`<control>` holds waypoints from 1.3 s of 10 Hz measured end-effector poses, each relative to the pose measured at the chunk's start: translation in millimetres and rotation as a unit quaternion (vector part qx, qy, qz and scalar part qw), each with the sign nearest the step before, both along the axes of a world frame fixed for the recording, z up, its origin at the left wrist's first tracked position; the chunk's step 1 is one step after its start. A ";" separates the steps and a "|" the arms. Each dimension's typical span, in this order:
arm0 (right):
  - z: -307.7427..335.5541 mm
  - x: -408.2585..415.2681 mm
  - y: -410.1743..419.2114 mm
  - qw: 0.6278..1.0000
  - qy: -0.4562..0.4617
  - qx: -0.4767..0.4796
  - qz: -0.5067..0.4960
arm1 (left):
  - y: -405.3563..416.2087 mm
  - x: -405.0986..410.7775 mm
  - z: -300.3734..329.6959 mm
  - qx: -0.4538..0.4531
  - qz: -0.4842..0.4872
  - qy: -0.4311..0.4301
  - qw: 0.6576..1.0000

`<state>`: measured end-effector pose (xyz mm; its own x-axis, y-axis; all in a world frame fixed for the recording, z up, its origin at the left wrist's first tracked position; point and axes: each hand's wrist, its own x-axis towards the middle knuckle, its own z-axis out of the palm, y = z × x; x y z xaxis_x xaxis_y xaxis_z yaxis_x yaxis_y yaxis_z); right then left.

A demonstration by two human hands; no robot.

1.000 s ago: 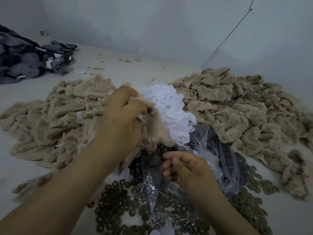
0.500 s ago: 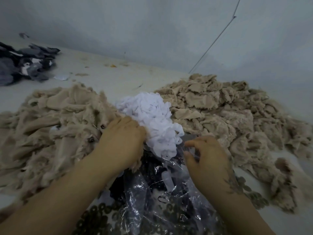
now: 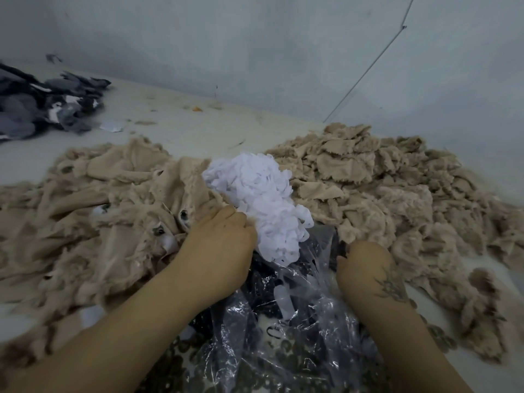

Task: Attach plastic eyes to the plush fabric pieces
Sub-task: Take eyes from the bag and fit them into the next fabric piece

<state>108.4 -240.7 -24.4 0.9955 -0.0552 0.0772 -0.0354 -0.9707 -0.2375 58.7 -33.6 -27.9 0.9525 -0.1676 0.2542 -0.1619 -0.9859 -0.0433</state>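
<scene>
- Since a second ago the left hand (image 3: 218, 251) has dropped onto the finished tan plush pile (image 3: 99, 208); the right hand (image 3: 365, 268) has moved to the unfinished plush heap (image 3: 382, 194).
- Both hands' fingers are hidden, so their grip cannot be told.
- Advice: lift one piece only, clear of the plastic bag (image 3: 283, 336).
- Pale tabletop (image 3: 184, 129), grey wall (image 3: 255, 52), dark scraps (image 3: 42, 103) far left.

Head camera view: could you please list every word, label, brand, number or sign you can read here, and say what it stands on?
None: no readable text appears in this view.
The clear plastic bag carries no legible print.
The dark mark on the right hand and wrist is a pattern, not letters.
The beige plush pieces, white fabric scraps and grey wall show no labels.
</scene>
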 end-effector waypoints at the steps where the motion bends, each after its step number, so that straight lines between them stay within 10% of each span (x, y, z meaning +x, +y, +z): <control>1: -3.2 -2.4 -1.8 0.994 -0.047 0.091 0.021 | 0.1 4.0 -4.8 -0.018 -0.022 -0.075 0.997; 4: 7.8 -59.9 23.8 0.879 -0.231 0.285 0.305 | -22.4 -6.2 -7.8 -0.296 -0.156 -0.004 0.942; 8: -24.5 -57.8 22.3 0.942 -0.066 0.188 0.270 | -18.4 -40.2 -25.6 -0.545 -0.049 -0.051 0.835; 10: -15.3 -61.9 19.5 0.921 0.012 0.317 0.224 | -11.9 -50.0 -23.9 -0.659 -0.045 -0.012 0.750; 11: -11.7 -65.2 24.6 0.843 0.221 0.462 0.164 | -16.4 -54.2 -24.8 -0.698 -0.046 0.006 0.715; 13: -13.1 -63.4 31.2 0.545 0.351 0.760 0.045 | -19.5 -59.4 -29.6 -0.709 -0.070 0.008 0.702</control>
